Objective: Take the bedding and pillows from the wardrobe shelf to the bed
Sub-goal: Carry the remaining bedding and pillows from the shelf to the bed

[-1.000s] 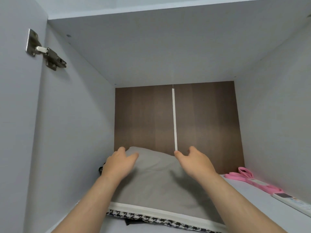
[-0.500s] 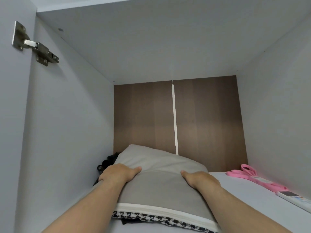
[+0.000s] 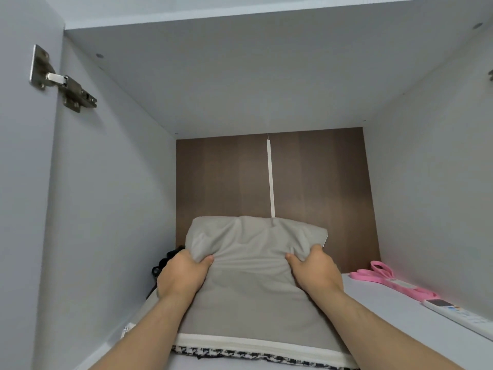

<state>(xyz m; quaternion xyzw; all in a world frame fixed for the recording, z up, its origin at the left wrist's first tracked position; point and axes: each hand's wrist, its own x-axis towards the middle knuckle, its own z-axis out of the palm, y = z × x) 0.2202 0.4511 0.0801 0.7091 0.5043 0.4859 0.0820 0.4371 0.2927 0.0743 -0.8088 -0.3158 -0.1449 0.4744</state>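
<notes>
Since half a second ago, both hands have closed on the grey pillow [image 3: 256, 265], bunching its far end upward. Left hand [image 3: 181, 276] and right hand [image 3: 316, 272] each grip fabric, thumbs on top. Pillow lies on the wardrobe shelf [image 3: 386, 329], above houndstooth bedding [image 3: 240, 355]. Pink strap [image 3: 384, 280] and remote [image 3: 458, 315] lie at right.

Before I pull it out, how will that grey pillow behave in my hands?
The grey pillow is probably soft and floppy: it bunches into creases where the left hand and right hand squeeze it. It likely feels light for its bulk. It may sag between your grips, so support it underneath.
</notes>
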